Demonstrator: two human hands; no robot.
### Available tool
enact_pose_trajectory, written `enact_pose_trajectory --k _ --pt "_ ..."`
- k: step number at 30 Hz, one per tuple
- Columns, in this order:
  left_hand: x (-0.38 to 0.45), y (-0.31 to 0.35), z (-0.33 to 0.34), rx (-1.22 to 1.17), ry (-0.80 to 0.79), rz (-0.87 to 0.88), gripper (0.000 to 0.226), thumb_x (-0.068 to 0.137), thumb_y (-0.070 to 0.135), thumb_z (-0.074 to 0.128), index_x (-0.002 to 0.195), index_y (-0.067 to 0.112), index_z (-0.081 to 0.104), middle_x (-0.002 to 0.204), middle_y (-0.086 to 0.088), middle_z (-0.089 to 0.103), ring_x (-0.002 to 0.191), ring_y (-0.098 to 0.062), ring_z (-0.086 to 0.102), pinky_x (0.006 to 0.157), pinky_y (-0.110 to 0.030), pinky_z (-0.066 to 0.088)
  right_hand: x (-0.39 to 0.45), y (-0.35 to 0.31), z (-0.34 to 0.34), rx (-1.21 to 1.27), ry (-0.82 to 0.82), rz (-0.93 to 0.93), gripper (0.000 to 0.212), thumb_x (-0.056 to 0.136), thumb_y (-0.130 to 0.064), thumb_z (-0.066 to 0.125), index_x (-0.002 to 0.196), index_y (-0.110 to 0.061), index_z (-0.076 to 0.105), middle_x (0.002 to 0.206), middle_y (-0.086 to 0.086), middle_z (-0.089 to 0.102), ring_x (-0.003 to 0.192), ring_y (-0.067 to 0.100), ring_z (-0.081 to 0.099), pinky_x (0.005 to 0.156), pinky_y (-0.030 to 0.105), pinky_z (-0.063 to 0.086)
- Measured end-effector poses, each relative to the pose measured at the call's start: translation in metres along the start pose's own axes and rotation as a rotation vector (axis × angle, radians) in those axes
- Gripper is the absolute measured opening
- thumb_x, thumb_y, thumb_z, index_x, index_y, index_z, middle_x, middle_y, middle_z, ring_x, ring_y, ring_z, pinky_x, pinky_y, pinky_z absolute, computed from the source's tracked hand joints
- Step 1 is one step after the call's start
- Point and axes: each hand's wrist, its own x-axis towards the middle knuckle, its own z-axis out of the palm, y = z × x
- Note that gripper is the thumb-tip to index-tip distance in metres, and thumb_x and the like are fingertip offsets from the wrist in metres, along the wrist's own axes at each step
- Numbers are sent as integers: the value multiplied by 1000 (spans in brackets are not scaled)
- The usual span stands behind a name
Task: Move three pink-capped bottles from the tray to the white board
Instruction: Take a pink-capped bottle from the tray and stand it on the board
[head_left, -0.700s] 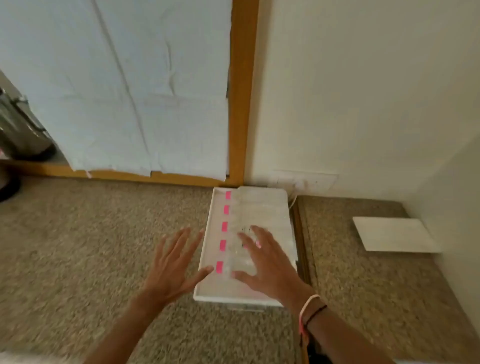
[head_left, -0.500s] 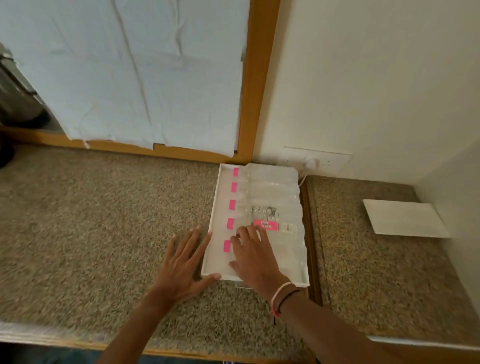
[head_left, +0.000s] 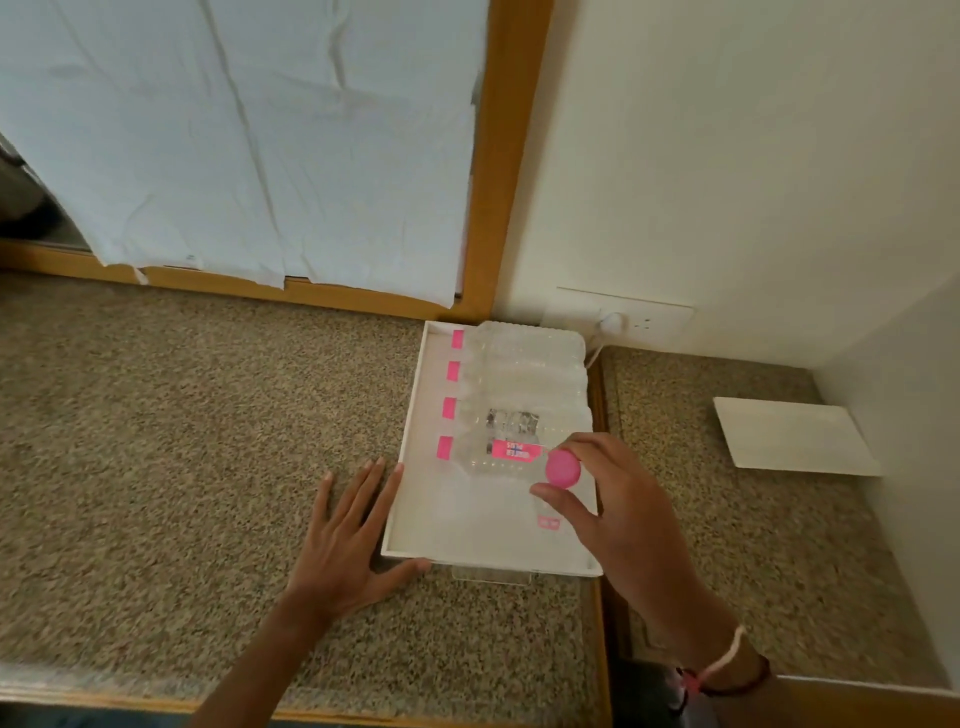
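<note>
So, far left: white paper sheet (head_left: 244, 140) hangs over a wood-framed panel, speckled granite counter (head_left: 182, 441) below it. Left hand (head_left: 345, 540) lies flat and palm down on the counter, fingers spread, holding nothing; fingertips reach the white tray's left wall and the thumb sits against the tray's near-left corner. The tray (head_left: 410, 457) is a shallow white rectangle on the counter, long side running away from the camera, far end near the wall. Inside it, four clear bottles lie on their sides in a row (head_left: 524, 384), touching each other, pink caps pointing to the left wall; the nearest one of the row carries a pink label. The near part of the tray floor is bare except for a small pink label lying flat near the right wall. Right hand (head_left: 608, 509) is over the tray's right side, thumb and fingers pinched around the neck of one pink-capped bottle (head_left: 563, 468), cap end facing the camera, body hidden under the hand, so tilt can't be read. Wrist has a pale string band and a dark band. Wall socket (head_left: 618, 319) with a plug sits behind the tray. Right of a wooden strip, on a second counter section, the white board (head_left: 792, 436) lies flat, nothing on it, well apart from the tray.
</note>
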Motion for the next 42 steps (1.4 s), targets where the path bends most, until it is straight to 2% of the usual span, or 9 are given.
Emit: enact_pose_trajectory --k 6,10,13,17,20,23,28,37,42 --pt "3 19 -11 15 8 -39 105 82 84 33 155 10 22 164 -13 24 152 -31 23 116 -72 23 -3 23 -18 224 -30 60 46 87 -51 59 115 -15 66 107 -4 68 97 11 64 80 30 55" --pt "36 62 -26 7 110 -49 107 79 87 32 158 16 12 167 -14 15 154 -29 11 121 -68 13 -1 50 -51 417 44 102 40 86 -49 65 116 -21 66 105 -10 69 97 8 66 77 35 57" --pt "70 102 -34 3 166 27 107 80 85 35 157 14 14 167 -15 16 155 -30 11 119 -70 16 4 69 -80 490 103 106 41 86 -49 65 115 -20 67 105 -9 70 95 14 68 74 40 60" --pt "128 172 -21 -28 202 98 106 82 84 39 158 15 13 167 -15 14 155 -30 10 118 -70 20 14 119 -126 509 162 110 33 89 -34 70 118 -19 66 110 -11 69 103 6 65 79 25 59" --pt "174 228 0 -55 180 125 106 82 85 37 158 16 11 168 -14 12 155 -28 8 119 -67 19 24 172 -154 478 191 142 34 87 -28 70 119 -17 65 113 -12 68 106 -3 62 82 14 53" --pt "211 277 28 -83 131 121 109 80 87 38 158 20 4 169 -11 8 156 -24 4 122 -64 17 33 225 -170 415 239 187 35 86 -33 68 117 -18 64 111 -8 68 106 -7 60 85 20 53" --pt "243 322 87 -46 -11 48 108 80 89 37 158 23 3 169 -8 6 156 -23 0 122 -64 18 44 293 -172 359 248 261 48 84 -44 61 120 -12 64 116 0 69 105 11 63 88 26 54" --pt "267 343 151 23 -159 57 105 80 89 33 158 23 7 168 -17 2 155 -31 -2 121 -65 17 46 347 -146 379 173 276 34 90 -30 68 121 -16 62 118 -5 66 111 8 60 93 39 55" --pt "266 344 155 35 -167 60 106 79 90 33 158 22 11 168 -17 7 155 -30 1 122 -64 14 46 352 -145 361 163 283 39 89 -40 67 121 -18 62 119 -4 67 111 12 61 92 42 56"
